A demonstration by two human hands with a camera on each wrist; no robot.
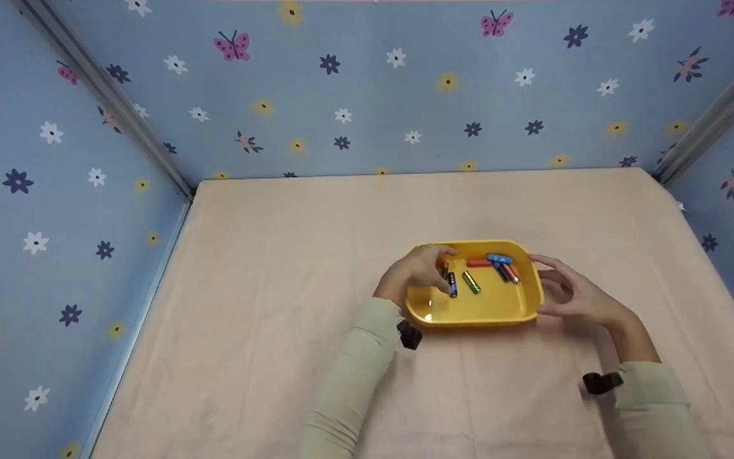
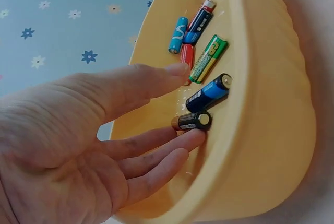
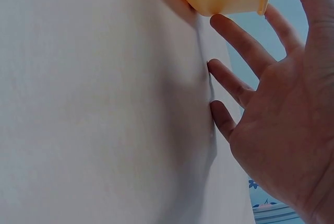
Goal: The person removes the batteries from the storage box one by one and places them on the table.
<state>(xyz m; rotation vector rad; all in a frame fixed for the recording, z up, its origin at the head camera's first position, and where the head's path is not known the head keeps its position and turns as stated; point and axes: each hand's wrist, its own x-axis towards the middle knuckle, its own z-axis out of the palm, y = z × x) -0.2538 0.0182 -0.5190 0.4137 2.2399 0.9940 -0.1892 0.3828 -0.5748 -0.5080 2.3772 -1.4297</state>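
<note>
The left hand (image 1: pixel 417 269) reaches into the yellow tray (image 1: pixel 443 313) on the table (image 1: pixel 278 255), its fingers spread and loose, tips at a black battery (image 2: pixel 193 121). A blue battery (image 2: pixel 209 93) lies just beside it, then a green battery (image 2: pixel 209 59); more batteries cluster near the tray's far right corner. The right hand (image 1: pixel 574 294), fingers apart, touches the tray's right end.

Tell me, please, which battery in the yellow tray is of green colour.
The GP-marked battery, lying by itself near the middle of the yellow tray. What sets it apart: no other battery there shows green.
</note>
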